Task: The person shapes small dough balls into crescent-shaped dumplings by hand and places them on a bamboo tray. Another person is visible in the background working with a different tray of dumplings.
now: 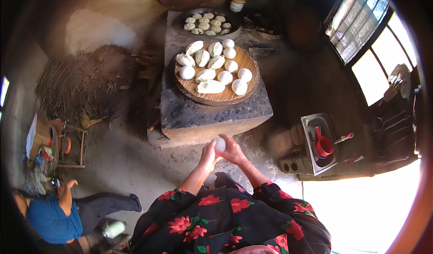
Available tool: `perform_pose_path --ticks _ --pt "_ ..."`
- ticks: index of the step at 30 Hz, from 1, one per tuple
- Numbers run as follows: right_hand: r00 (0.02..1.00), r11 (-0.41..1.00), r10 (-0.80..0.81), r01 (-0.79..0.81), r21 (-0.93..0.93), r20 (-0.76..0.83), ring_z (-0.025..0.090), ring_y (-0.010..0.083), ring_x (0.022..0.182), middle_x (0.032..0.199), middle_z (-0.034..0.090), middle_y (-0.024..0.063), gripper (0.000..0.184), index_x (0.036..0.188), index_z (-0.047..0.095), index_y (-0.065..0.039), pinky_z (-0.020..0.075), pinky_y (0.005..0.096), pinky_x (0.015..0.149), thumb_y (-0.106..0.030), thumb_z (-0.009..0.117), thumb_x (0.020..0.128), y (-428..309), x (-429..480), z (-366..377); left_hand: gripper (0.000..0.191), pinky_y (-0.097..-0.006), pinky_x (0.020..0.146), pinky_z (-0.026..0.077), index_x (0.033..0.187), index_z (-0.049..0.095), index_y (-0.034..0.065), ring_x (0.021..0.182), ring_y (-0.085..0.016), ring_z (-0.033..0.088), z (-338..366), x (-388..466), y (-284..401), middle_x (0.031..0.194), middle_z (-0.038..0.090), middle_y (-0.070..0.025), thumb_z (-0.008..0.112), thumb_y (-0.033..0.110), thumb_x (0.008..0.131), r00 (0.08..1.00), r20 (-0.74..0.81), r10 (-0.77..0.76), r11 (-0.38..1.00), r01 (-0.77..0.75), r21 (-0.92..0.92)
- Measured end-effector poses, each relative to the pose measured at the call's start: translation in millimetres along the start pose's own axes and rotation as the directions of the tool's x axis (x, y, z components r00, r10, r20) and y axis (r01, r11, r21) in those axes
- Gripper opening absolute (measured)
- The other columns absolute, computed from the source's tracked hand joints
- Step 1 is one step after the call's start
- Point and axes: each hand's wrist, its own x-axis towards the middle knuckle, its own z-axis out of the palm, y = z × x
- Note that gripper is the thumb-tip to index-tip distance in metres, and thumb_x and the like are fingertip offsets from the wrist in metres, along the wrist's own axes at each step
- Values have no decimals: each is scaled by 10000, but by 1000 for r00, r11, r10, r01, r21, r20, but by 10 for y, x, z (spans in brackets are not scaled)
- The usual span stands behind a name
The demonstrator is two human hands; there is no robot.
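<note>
Between my two palms, in front of the stove's near edge, I hold a smooth white dough ball point(220, 145). My left hand point(208, 155) cups it from the left and my right hand point(232, 150) from the right. Beyond them, a round slatted wooden board point(250, 62) rests on the stove top. It bears several round dough balls point(239, 87) and several elongated, pleated buns point(210, 87). Farther back, a large dark wok point(235, 19) set in the stove holds several pleated round buns point(204, 26).
The stone stove point(182, 118) stands ahead. A sink point(311, 128) with a red dipper point(324, 146) is at right, under a window. Dry brush point(77, 81) and a wooden frame point(83, 149) lie left. A person in blue point(54, 216) sits at lower left, one leg stretched out.
</note>
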Motion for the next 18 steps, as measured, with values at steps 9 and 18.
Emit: perform_pose_path --ticks 9,18 --pt "923 574 269 -383 724 275 656 220 957 1142 618 106 665 1385 447 -47 596 355 716 -203 723 801 245 1643 -1630 526 -398 943 504 1339 475 20 1056 -228 609 1103 1410 849 1234 590 -125 504 422 1002 973 226 46 998 -56 36" --pt "990 986 141 -139 89 -18 662 197 953 1063 671 105 613 1270 566 -57 553 345 795 -259 803 742 993 4017 -2675 385 -379 946 510 1262 569 17 1073 -227 633 1814 2165 1494 1173 644 -126 514 302 1009 977 208 52 992 -75 104"
